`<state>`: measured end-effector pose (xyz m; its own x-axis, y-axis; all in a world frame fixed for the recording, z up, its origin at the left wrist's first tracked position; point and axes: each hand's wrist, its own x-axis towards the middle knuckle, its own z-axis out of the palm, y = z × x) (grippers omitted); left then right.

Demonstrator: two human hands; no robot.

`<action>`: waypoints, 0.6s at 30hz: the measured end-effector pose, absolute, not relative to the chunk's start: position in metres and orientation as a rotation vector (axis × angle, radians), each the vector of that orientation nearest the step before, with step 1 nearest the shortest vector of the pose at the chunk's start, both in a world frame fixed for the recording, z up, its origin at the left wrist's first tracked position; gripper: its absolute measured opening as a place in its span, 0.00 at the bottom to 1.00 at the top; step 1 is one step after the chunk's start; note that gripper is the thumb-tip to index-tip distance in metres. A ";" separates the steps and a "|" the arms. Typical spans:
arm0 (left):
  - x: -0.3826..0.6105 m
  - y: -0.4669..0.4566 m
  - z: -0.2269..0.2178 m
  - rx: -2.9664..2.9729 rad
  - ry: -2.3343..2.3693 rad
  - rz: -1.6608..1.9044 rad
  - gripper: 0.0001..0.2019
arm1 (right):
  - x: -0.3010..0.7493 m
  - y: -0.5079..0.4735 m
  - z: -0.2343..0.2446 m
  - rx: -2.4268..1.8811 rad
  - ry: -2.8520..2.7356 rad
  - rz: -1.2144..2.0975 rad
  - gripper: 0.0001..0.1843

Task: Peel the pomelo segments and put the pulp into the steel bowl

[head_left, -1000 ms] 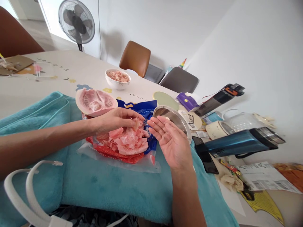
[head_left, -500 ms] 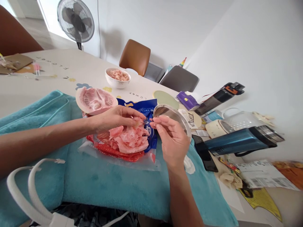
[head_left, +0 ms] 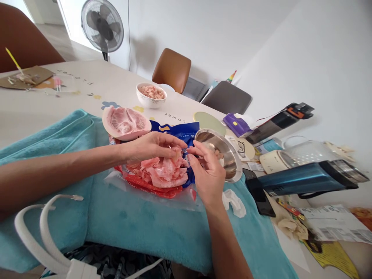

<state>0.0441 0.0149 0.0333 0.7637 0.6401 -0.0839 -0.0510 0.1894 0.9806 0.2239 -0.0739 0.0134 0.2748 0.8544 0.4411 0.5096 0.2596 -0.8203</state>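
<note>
My left hand (head_left: 151, 146) reaches in from the left, its fingers pinched on a piece of pink pomelo flesh at the top of a heap of pink peel scraps (head_left: 162, 172). My right hand (head_left: 205, 170) meets it fingertip to fingertip, its fingers curled and pinching the same small piece. The scraps lie on a blue and red plastic bag (head_left: 177, 133) spread over a teal towel (head_left: 139, 224). A halved pomelo (head_left: 125, 123) sits just behind the left hand. A steel bowl (head_left: 225, 153) stands right behind the right hand.
A white bowl of pink flesh (head_left: 151, 94) stands farther back on the white table (head_left: 72, 100). To the right lie a blue flask (head_left: 308, 178), a black phone (head_left: 260, 195), a purple pack (head_left: 236, 124), papers and a clear jug (head_left: 302, 149). White headphones (head_left: 43, 240) sit at lower left. Chairs and a fan (head_left: 102, 26) stand behind.
My right hand, open with its palm up a second ago, has turned over and closed its fingers against the left hand's fingertips. The left hand has stayed on the pile. The camera shifted slightly.
</note>
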 end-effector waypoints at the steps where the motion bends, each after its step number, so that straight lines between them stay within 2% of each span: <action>1: 0.044 0.015 0.033 1.289 0.533 0.521 0.18 | 0.222 -0.074 0.014 -1.391 -1.368 0.385 0.16; 4: 0.045 0.014 0.034 1.221 0.507 0.511 0.16 | 0.217 -0.074 0.017 -1.393 -1.332 0.469 0.11; 8: 0.046 0.013 0.034 1.173 0.556 0.513 0.14 | 0.212 -0.072 0.020 -1.334 -1.309 0.676 0.09; 18: 0.043 0.011 0.030 1.398 0.530 0.503 0.14 | 0.215 -0.072 0.018 -1.277 -1.127 1.105 0.15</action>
<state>0.0429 0.0109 0.0300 0.7841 0.6184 -0.0514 -0.0190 0.1067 0.9941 0.2149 -0.0717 0.0184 0.1276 0.9918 0.0037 0.0160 0.0017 -0.9999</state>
